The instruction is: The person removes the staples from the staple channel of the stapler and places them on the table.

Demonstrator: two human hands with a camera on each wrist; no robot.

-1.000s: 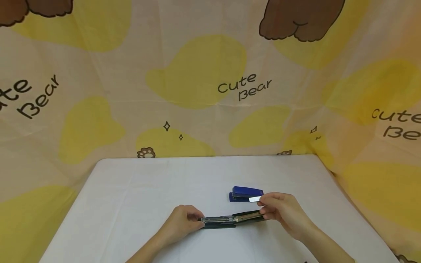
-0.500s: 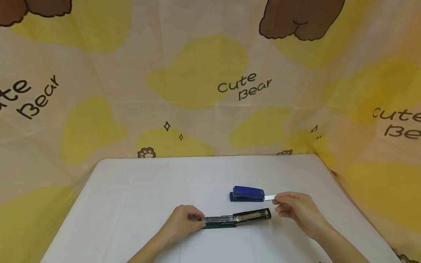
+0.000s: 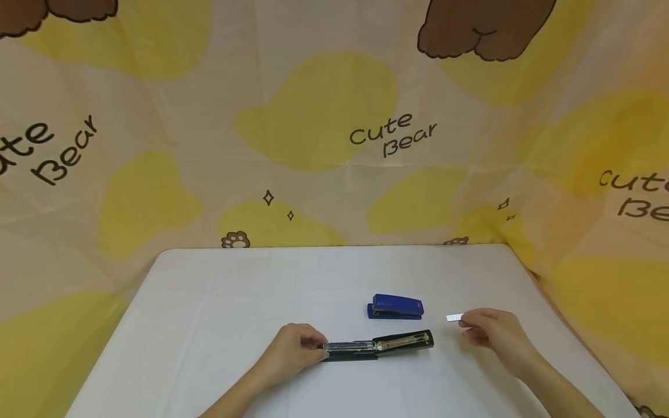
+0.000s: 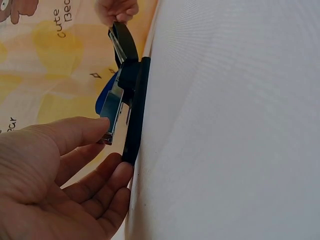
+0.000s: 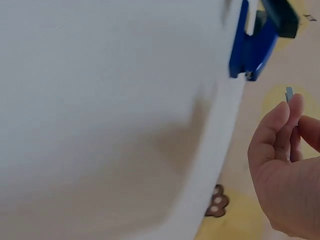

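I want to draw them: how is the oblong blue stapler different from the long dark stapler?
The oblong blue stapler has its top folded over its base; the long dark stapler is swung wide open. The dark stapler stretches longer than the blue stapler. The left hand holds the dark stapler in its fingers; no hand touches the blue stapler. Both lie on the white table.

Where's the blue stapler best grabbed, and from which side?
Probably across the right end of the blue stapler, coming from the right: there its top and base sit close, while they gape at the left, and the open black stapler is in front.
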